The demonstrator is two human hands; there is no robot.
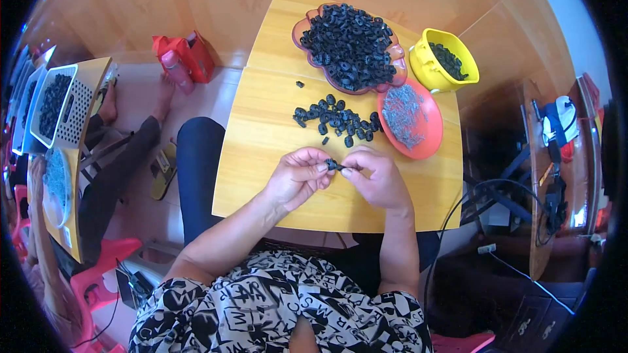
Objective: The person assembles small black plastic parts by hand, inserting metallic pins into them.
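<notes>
Over the near half of the wooden table (261, 186), my two hands meet at a small black plastic part (332, 165). My left hand (302, 173) pinches it between thumb and fingers. My right hand (374, 175) is closed at its other side, fingertips pressed together; whether they grip the same part or a tiny piece against it is too small to tell. Just beyond lies a loose cluster of similar black parts (337, 117). A reddish scalloped tray (302, 34) behind them is heaped with more. To the right, a coral oval plate (428, 140) holds many small thin grey metal-looking pieces.
A yellow bucket (425, 68) with black parts stands at the table's back right. On the left another person sits at a table with a white perforated basket (82, 108). A red bag (196, 59) is on the floor; a black cable (451, 216) hangs at the right.
</notes>
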